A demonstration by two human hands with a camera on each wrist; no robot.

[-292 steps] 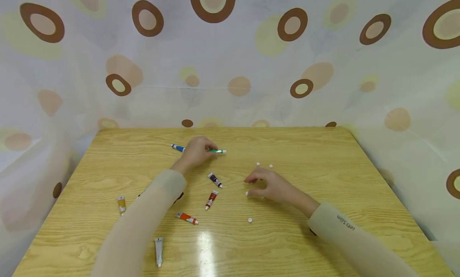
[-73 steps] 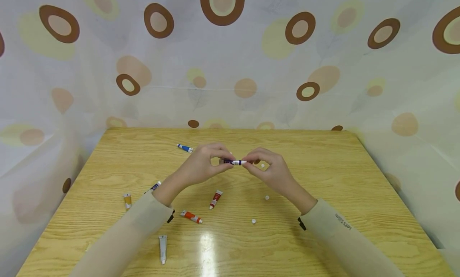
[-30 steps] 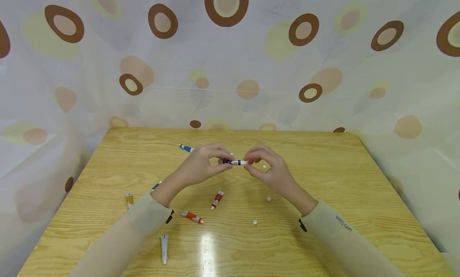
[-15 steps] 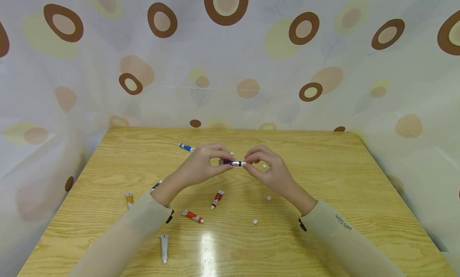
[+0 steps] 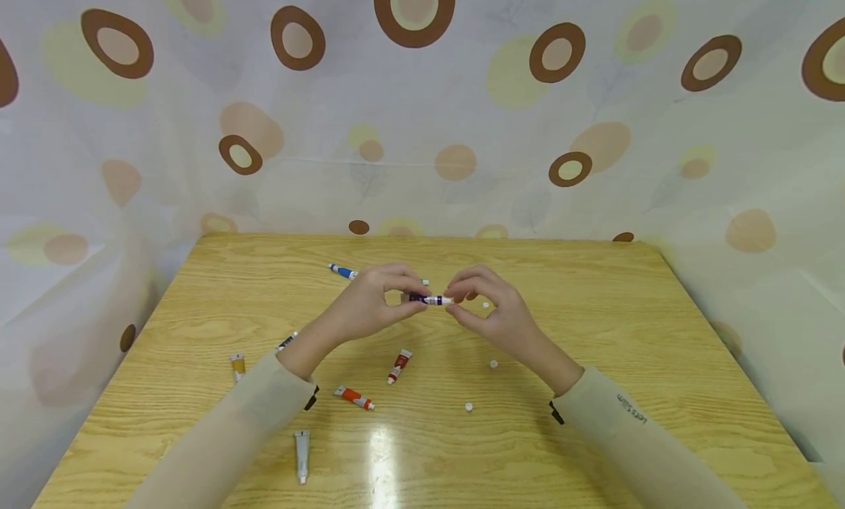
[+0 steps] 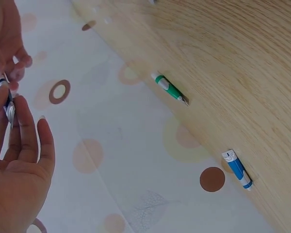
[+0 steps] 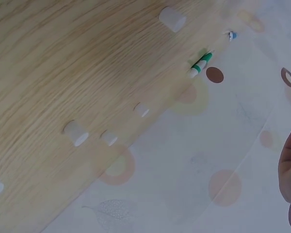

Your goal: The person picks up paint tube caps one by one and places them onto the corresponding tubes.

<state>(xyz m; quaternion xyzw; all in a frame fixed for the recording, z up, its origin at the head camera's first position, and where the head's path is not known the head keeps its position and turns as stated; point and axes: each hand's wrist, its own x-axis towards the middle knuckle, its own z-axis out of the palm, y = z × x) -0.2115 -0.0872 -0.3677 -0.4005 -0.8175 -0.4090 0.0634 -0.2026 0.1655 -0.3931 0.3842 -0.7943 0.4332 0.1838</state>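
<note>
My left hand (image 5: pixel 376 304) pinches a dark purple paint tube (image 5: pixel 434 300) by its body, holding it level above the table. From the other side, my right hand (image 5: pixel 495 304) has thumb and fingertips at the tube's white cap (image 5: pixel 448 301). In the left wrist view, both hands meet at the tube (image 6: pixel 10 109), whose crimped end shows. Only part of a hand appears at the right wrist view's edge. Behind the hands lie a blue paint tube (image 5: pixel 343 271) and a mostly hidden green paint tube (image 5: pixel 424 282), plainer in the left wrist view.
Red (image 5: pixel 399 366), orange (image 5: pixel 354 397), silver (image 5: pixel 301 456) and yellow (image 5: pixel 238 367) tubes lie nearer on the wooden table. A dark blue tube (image 5: pixel 287 340) is partly behind the left sleeve. Loose white caps (image 5: pixel 494 364) lie to the right. A patterned curtain (image 5: pixel 455 113) surrounds the table.
Earliest, my left hand held the green tube and the purple one lay on the table. Later both hands have the purple tube raised; since then my right fingertips have shifted only slightly at its cap.
</note>
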